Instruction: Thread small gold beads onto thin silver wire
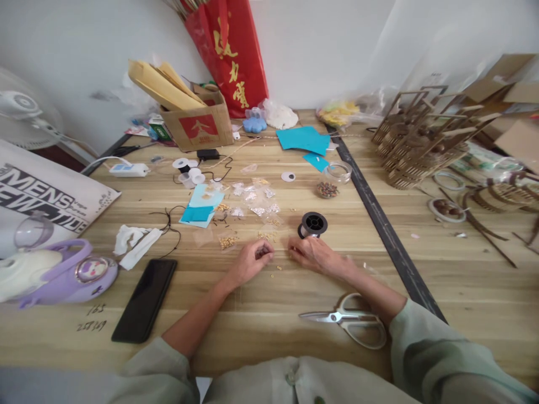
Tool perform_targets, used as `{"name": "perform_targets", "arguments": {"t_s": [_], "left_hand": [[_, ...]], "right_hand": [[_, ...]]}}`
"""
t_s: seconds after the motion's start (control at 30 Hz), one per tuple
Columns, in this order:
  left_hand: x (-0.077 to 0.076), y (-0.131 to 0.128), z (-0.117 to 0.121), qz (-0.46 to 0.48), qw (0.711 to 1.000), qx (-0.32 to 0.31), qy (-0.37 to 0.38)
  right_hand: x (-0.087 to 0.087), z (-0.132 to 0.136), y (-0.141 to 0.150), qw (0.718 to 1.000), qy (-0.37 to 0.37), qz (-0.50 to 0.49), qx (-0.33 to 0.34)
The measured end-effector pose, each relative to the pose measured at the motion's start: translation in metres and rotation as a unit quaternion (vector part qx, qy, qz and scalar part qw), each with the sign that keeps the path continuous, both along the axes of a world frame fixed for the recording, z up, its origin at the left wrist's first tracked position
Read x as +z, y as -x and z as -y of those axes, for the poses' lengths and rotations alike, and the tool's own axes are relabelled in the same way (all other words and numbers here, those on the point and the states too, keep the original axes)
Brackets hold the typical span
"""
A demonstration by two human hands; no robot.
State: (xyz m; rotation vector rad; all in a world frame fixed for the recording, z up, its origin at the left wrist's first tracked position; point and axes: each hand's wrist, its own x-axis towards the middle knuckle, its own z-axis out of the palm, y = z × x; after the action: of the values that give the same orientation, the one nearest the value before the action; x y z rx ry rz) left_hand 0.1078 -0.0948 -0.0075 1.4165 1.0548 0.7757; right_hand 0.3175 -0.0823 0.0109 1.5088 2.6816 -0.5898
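Observation:
My left hand [254, 259] rests on the wooden table with thumb and fingertips brought together. Whatever they may pinch is too small to make out. Facing it across a small gap, my right hand [312, 253] has its fingers curled down, their tips partly hidden. Just behind the right hand stands a black spool [314, 223] of thin wire. A few small gold rings [279, 268] lie between and below the hands. Beyond the left hand are a clear bag of gold beads [228, 242] and a loose scatter of gold pieces [266, 236].
White-handled scissors [362, 321] lie by my right forearm, a black phone [145, 300] left of my left. Farther back are small plastic packets [257, 196], blue sheets [303, 139] and a bowl of mixed beads [327, 189]. Bamboo baskets [412, 151] stand right of a dark strip [379, 219].

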Motion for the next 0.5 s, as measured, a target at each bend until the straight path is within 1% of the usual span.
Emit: {"name": "perform_targets", "arguments": {"t_s": [0.13, 0.3, 0.4, 0.5], "left_hand": [[0.0, 0.001, -0.001, 0.034, 0.999, -0.004, 0.029], [0.005, 0.002, -0.001, 0.109, 0.992, -0.027, 0.061], [0.008, 0.002, 0.0, 0.159, 0.983, -0.027, 0.09], [0.009, 0.0, 0.002, 0.222, 0.966, -0.015, 0.134]], "right_hand": [[0.002, -0.002, -0.002, 1.0, 0.0, 0.029, 0.001], [0.013, -0.002, -0.004, 0.999, -0.003, 0.036, 0.003], [0.021, -0.002, -0.009, 0.999, 0.01, 0.035, 0.017], [0.026, 0.001, -0.013, 0.999, 0.019, 0.017, 0.032]]}}
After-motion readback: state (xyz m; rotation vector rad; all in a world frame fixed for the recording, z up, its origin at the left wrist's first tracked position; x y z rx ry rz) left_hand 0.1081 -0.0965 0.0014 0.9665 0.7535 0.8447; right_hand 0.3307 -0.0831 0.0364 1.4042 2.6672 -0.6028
